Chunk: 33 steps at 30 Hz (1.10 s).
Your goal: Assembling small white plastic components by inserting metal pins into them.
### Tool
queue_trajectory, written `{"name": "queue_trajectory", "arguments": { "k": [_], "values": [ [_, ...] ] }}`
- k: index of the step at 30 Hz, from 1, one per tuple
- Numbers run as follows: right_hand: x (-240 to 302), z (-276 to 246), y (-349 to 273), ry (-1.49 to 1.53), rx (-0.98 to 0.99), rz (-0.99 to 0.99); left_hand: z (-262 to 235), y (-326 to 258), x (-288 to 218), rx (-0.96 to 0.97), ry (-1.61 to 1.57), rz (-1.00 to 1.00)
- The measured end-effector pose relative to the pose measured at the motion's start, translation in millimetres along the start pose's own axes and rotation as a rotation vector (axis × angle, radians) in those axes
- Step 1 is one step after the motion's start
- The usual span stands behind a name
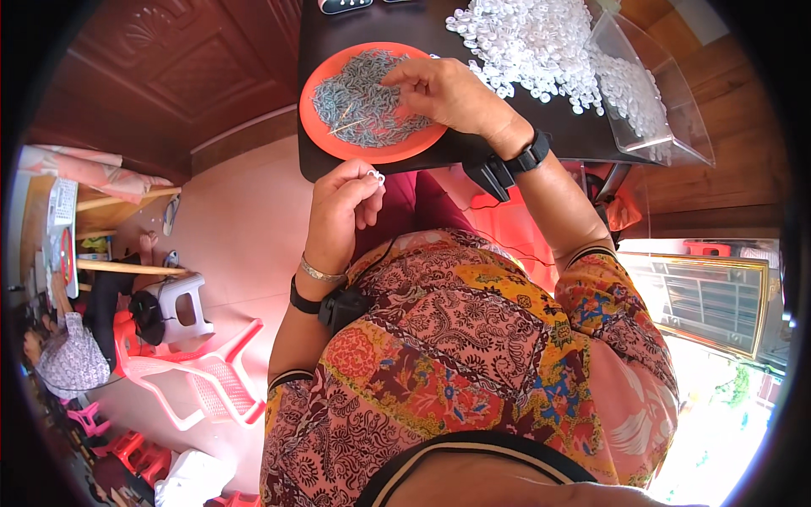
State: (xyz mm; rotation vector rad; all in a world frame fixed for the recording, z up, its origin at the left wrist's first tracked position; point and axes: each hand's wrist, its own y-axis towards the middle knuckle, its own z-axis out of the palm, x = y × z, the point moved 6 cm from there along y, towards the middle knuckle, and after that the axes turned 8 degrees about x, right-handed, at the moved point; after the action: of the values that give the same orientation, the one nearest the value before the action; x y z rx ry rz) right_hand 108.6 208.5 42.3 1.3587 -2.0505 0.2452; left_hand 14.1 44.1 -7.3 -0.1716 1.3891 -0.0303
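Observation:
My left hand is closed in a pinch in front of the table's near edge. Between its thumb and forefinger sits a small white plastic piece with rounded loops. My right hand reaches over an orange plate, its fingers curled down at the heap of small grey nail-like pins. Whatever its fingertips hold is too small to make out. Two thin pale sticks lie on the pins.
Many small whitish plastic pieces are heaped at the dark table's far right, partly in a clear tray. A red plastic chair and a white stool stand on the floor at left. Another person sits at far left.

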Motion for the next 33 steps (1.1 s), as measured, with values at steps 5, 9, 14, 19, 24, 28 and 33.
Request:
{"name": "queue_trajectory", "arguments": {
  "k": [5, 9, 14, 19, 24, 28, 33],
  "values": [
    [-13.2, 7.2, -4.7, 0.436, 0.082, 0.063, -0.9, 1.5, -2.9, -0.026, 0.007, 0.001],
    [-4.7, 4.4, -9.4, 0.465, 0.045, 0.096, -0.2, 7.2, -14.2, -0.028, 0.057, 0.062],
    [-5.3, 2.2, -8.7, 0.337, -0.015, 0.118, 3.5, 8.9, -17.0, -0.064, 0.01, 0.061],
    [0.5, 0.1, -9.1, 0.194, -0.036, 0.054, 2.9, 8.1, -14.2, -0.057, 0.016, 0.064],
    [0.2, 1.8, -12.7, 0.316, -0.082, 0.048, 2.0, 8.6, -15.5, -0.065, 0.024, 0.055],
    [17.9, 6.6, -22.7, 0.855, 0.025, 0.071, 1.9, 7.8, -24.4, -0.077, 0.02, 0.124],
    [34.7, 21.8, -40.3, 1.046, 0.032, 0.047, 8.2, 4.3, -32.9, -0.053, 0.049, 0.217]
  ]
}}
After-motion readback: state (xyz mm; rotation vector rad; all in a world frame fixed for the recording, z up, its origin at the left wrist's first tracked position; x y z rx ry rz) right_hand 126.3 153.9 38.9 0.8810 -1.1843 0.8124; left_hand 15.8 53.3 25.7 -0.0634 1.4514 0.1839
